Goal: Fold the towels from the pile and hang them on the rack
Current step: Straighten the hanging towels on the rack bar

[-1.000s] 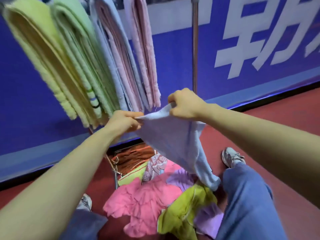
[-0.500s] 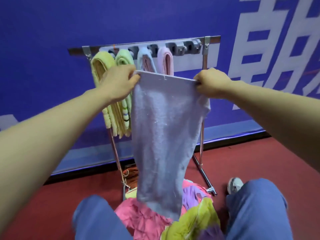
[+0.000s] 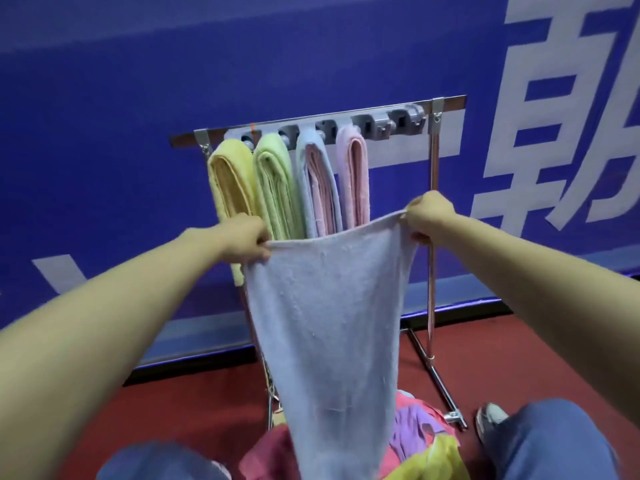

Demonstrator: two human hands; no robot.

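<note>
Both hands' grip pinches the blue towel (image 3: 329,323) top edge.

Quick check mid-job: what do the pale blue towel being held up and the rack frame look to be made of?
The pale blue towel looks like terry cloth, probably cotton: matte, nubby looped surface, hanging limp from the left hand and right hand. The rack frame looks like polished metal, likely steel or chrome-plated: thin tubes with bright reflections. Its grey hooks may be plastic.

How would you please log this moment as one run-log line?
left hand: grips towel corner | right hand: grips other corner | light blue towel: hanging open, unfolded | rack: four folded towels hung
</note>
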